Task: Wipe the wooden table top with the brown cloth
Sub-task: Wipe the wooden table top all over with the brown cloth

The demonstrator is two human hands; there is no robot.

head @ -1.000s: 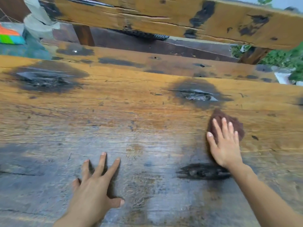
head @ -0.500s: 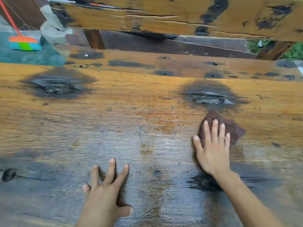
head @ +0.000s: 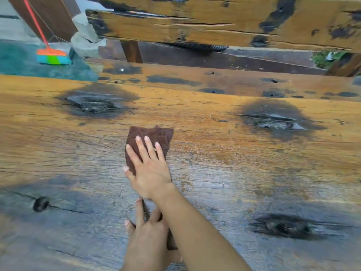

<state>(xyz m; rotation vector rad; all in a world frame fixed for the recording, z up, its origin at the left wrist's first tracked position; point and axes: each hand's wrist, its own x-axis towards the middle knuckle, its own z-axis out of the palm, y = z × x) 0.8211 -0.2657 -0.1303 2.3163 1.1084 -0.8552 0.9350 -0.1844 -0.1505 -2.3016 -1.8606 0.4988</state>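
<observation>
At the far left, a broom with an orange, green and blue head stands on green flooring beyond the edge of the wooden worktop. The plank surface is golden toward the far side and grey and worn nearer the camera, with a dark scorched-looking knot at upper left and a small black knot hole at lower left.

Near the centre, the left hand lies palm down on the grey wood, fingers spread and holding nothing — its thumb side is partly covered by the right forearm crossing over it. Just beyond it, the right hand presses flat, fingers extended and slightly apart, on the brown cloth. The cloth is bunched under the palm and fingers, its far edge sticking out past the fingertips where the grey wood gives way to gold.

To the right, a second dark knot marks the far side of the worktop and a third the near side. A weathered bench — seat plank and backrest — runs behind the worktop.
</observation>
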